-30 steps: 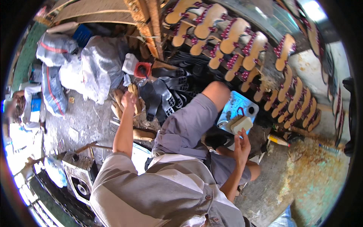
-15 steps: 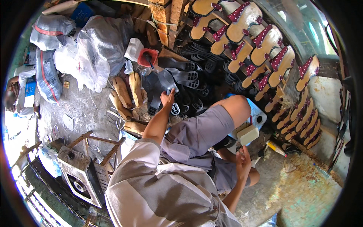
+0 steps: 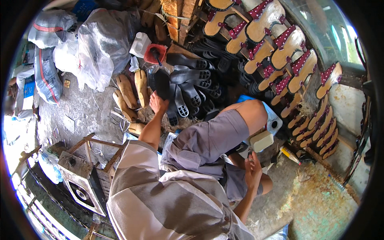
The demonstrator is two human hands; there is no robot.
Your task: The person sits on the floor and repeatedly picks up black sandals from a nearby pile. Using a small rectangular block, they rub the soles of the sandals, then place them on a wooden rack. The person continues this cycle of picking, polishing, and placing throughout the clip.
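My left hand (image 3: 159, 103) is closed on the heel end of a black shoe sole (image 3: 162, 83), which it holds at the left of the pile. Beside it lie several more black soles (image 3: 191, 75), some showing grid-patterned undersides. My right hand (image 3: 253, 167) rests by my bent leg with its fingers drawn together around something small and dark that I cannot make out. Just beyond those fingers is a cream block-shaped thing (image 3: 262, 141), at the edge of a blue-and-white container (image 3: 273, 122).
Wooden shoe lasts (image 3: 141, 88) lie left of the soles. Behind stand a red cup (image 3: 155, 53) with a dark handle in it and a white jug (image 3: 140, 44). Sandals with dotted maroon straps (image 3: 286, 48) fill racks at right. A yellow tool (image 3: 290, 155) lies nearby.
My left hand has moved left and slightly toward me, and the sole in it has swung upright, showing a plain dark face. The right hand has barely moved. The view has shifted slightly.
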